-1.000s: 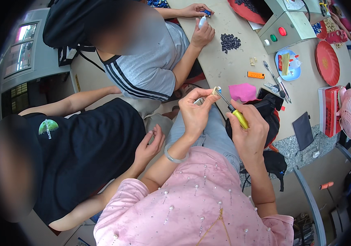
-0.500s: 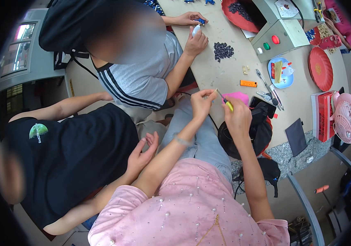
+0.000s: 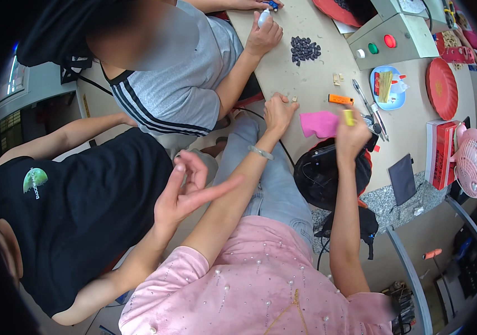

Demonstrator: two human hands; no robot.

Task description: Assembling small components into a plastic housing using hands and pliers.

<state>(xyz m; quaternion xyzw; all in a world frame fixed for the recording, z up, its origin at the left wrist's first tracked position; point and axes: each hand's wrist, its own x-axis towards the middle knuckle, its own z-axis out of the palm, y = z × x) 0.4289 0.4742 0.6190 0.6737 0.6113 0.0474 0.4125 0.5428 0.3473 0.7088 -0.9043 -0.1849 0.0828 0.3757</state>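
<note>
My left hand (image 3: 279,114) is over the near edge of the table, thumb and fingers pinched together at a small gold-coloured square piece (image 3: 294,99). My right hand (image 3: 354,138) is closed around a hand tool with a yellow-green handle (image 3: 349,117). The tool's working end is blurred, and its exact kind cannot be made out. A bright pink cloth (image 3: 319,124) lies between my hands. Just beyond my right hand is an orange box cutter or lighter-shaped object (image 3: 340,100). More small gold-coloured pieces (image 3: 336,79) lie farther up the table.
A co-worker in grey holds a white squeeze bottle (image 3: 263,18) near dark pieces (image 3: 304,50). Another person's hand (image 3: 185,195) reaches beside my left forearm. A blue tray (image 3: 397,100), pens (image 3: 373,109), red plate (image 3: 442,89), pink fan (image 3: 474,162) and black bag (image 3: 323,178) are to the right.
My hands have moved apart: the right one went right with the tool, away from the left. The hand of the person at left has risen toward my forearm, and the view has shifted slightly.
</note>
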